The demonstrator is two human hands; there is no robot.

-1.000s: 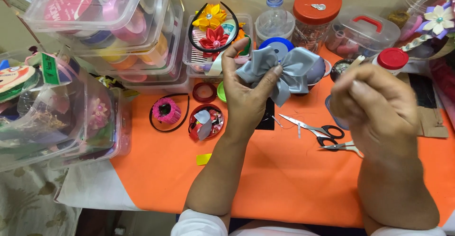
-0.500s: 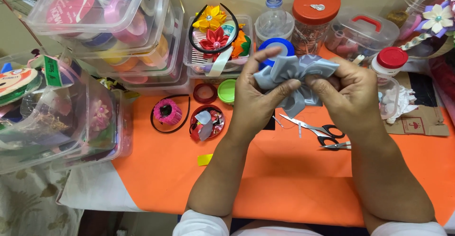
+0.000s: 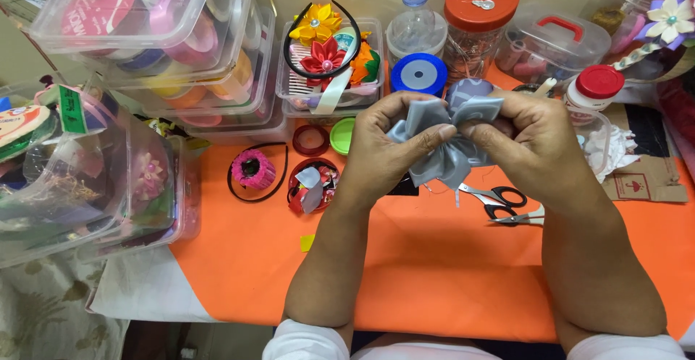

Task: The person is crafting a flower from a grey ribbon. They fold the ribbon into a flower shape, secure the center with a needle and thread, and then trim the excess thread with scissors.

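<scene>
Both hands now together on grey ribbon bow (image 3: pixel 449 150), held above orange table (image 3: pixel 434 273). A second ago right hand (image 3: pixel 536 143) was apart, off to the side; it has come in and joined. Left hand (image 3: pixel 391 150) pinches bow's left loops, thumb on top; right hand pinches centre and right loops (fingertips meet at knot). Ribbon tails hang below. Judging by the grip, work has passed from one-handed holding to shaping the bow. Scissors (image 3: pixel 503 204) lie untouched just below hands.
</scene>
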